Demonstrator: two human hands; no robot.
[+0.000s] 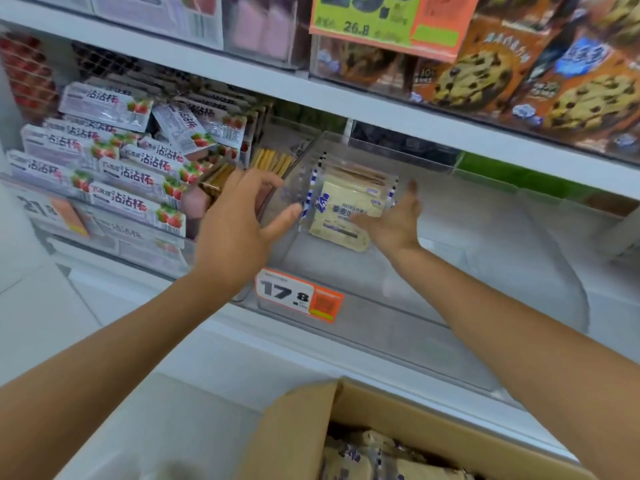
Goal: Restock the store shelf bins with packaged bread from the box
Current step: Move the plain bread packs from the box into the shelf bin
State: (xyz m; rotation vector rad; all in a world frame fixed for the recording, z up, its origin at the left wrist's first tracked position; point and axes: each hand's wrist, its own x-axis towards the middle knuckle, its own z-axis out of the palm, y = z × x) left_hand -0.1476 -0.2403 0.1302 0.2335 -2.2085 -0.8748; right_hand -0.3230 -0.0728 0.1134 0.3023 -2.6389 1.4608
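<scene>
Head view: both hands were at the clear bin, steadying a leaning stack of bread.

The pale cream, blue-striped plastic bread packets stood tilted in the clear plastic shelf bin, with bare floor toward 6 o'clock. The right hand, fingers spread, touched the front packet from 3 o'clock; the left hand hovered open at 9 o'clock, holding nothing. With so little behind them, the slippery packets could have slid flat once support left. More packets waited in the brown cardboard box at 6 o'clock.
</scene>
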